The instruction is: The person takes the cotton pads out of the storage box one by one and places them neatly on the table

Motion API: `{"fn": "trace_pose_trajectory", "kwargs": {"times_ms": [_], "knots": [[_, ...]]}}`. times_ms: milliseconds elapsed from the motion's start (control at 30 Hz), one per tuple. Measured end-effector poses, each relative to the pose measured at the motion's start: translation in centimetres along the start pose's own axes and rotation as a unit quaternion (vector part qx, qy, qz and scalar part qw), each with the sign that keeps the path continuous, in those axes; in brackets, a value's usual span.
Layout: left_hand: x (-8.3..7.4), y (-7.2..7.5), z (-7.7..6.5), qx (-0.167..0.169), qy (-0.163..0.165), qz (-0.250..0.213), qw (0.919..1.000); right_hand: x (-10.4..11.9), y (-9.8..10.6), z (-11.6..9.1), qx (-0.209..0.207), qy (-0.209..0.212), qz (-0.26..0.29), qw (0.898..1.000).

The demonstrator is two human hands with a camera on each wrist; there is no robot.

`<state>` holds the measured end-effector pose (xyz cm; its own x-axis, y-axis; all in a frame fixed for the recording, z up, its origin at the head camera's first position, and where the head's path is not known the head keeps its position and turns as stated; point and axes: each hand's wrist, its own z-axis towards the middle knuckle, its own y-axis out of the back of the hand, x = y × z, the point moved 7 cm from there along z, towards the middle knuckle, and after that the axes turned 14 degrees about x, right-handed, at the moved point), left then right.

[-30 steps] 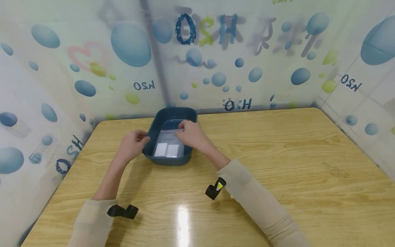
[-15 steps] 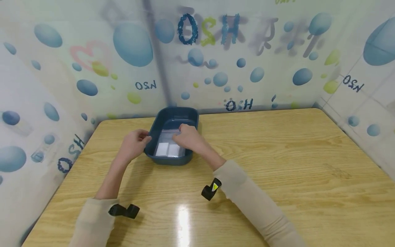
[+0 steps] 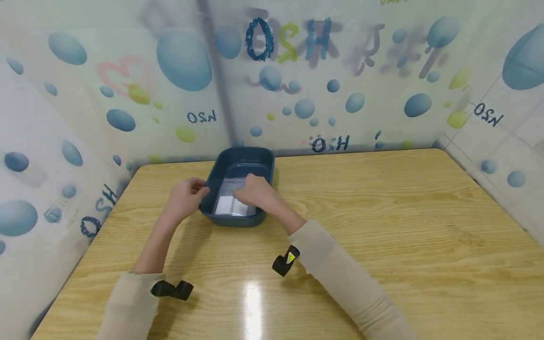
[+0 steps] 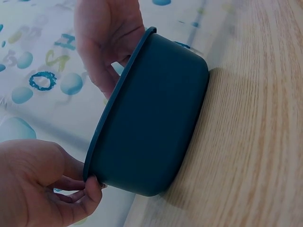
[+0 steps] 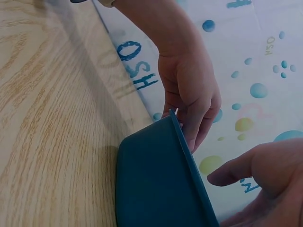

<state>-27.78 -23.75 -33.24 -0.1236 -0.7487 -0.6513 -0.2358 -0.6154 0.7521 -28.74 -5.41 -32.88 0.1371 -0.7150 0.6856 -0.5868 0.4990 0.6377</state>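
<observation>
A dark blue plastic bin (image 3: 233, 221) stands upright on the table. Flat on its floor lies a clear zip bag (image 3: 229, 185) with two white square pieces (image 3: 223, 207) in its near half. My left hand (image 3: 184, 198) pinches the bin's left rim between thumb and fingers, as the left wrist view shows. Inside the bin, my right hand (image 3: 256, 191) reaches down over the bag's right side, its fingertips at the bag and covering part of it. Its thumb (image 5: 232, 171) is straight and apart from the fingers, which the rim partly hides.
The wood-grain table (image 3: 374, 236) extends widely to the right and in front of the bin. Behind it rises a white wall sheet (image 3: 297, 85) printed with blue bubbles. Each sleeve carries a black wrist camera (image 3: 285, 260).
My right hand has moved down and slightly left across the bag, from its top edge toward the white pieces. The left hand stays at the rim, and the bin stands in place.
</observation>
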Motion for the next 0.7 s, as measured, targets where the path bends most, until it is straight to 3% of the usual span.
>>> {"fn": "trace_pose_trajectory", "kwargs": {"times_ms": [500, 700], "knots": [[0.0, 0.0, -0.1, -0.004, -0.004, -0.002, 1.0, -0.3, 0.2, 1.0, -0.054, 0.026, -0.002, 0.998], [-0.1, 0.0, -0.1, -0.004, -0.005, 0.001, 1.0, -0.9, 0.1, 1.3, -0.057, 0.004, 0.046, 0.997]]}}
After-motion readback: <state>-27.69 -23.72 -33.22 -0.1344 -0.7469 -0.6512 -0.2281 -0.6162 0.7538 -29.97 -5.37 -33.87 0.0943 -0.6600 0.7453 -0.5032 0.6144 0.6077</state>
